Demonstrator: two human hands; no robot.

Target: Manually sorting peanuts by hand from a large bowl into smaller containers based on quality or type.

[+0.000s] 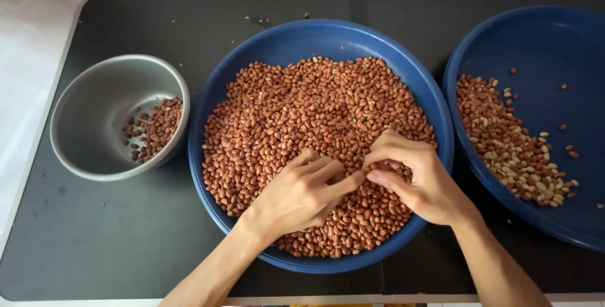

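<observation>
A large blue round basin [252, 48] in the middle of the table is filled with red-skinned peanuts [302, 111]. My left hand [299, 193] lies on the peanuts in the near half of the basin, fingers curled and pointing right. My right hand [413, 178] rests beside it, fingers bent and pointing left. The fingertips of both hands meet on the nuts, pinching at them. Whether either hand holds a nut is hidden by the fingers.
A grey metal bowl [88, 105] at the left holds a small heap of dark peanuts [154, 127]. A second blue basin [542, 42] at the right holds a band of peanuts, some pale and skinless [513, 149]. Both stand on a black tabletop [126, 231] with a white rim.
</observation>
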